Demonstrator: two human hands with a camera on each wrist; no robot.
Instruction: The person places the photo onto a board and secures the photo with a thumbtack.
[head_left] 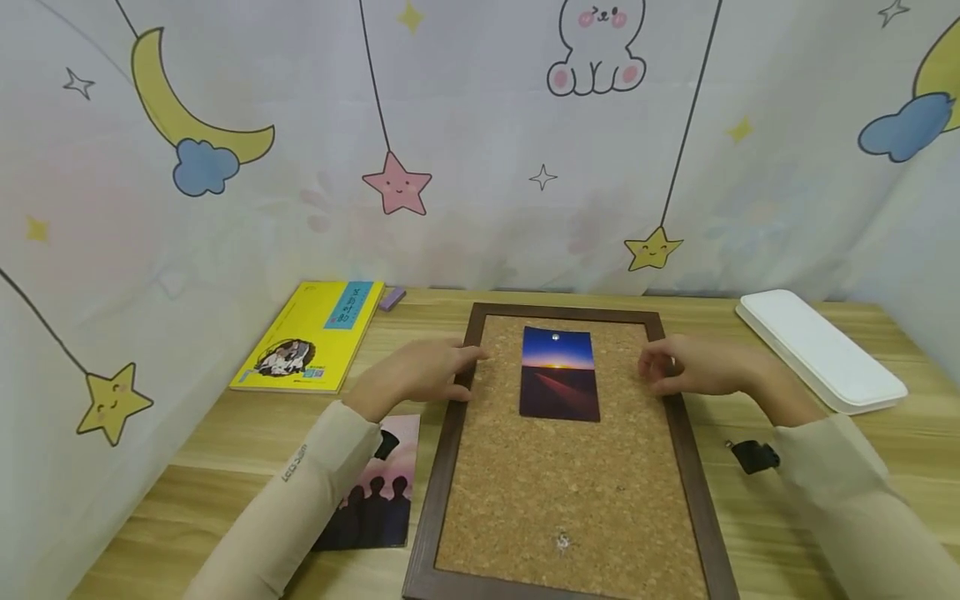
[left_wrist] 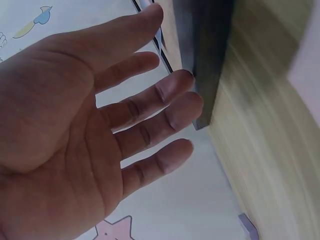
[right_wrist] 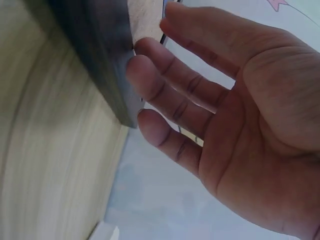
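A cork board (head_left: pixel 570 483) in a dark brown frame (head_left: pixel 440 467) lies on the wooden table. A sunset photo (head_left: pixel 558 375) sits on its upper half, with a small pin (head_left: pixel 556 337) at the photo's top edge. My left hand (head_left: pixel 422 371) is at the frame's left side, fingers loosely spread, fingertips right at the wood. On the opposite side, my right hand (head_left: pixel 701 365) has its fingers relaxed over the frame's edge. Both wrist views show bare palms, the left hand (left_wrist: pixel 95 120) and the right hand (right_wrist: pixel 240 115), with fingertips close to the frame.
Partly under my left sleeve lies a pink and dark picture (head_left: pixel 390 500) with silhouettes. A yellow book (head_left: pixel 307 333) and a purple eraser (head_left: pixel 392 299) are at the back left. To the right rests a white case (head_left: pixel 821 350). A patterned curtain (head_left: pixel 480 242) hangs behind the table.
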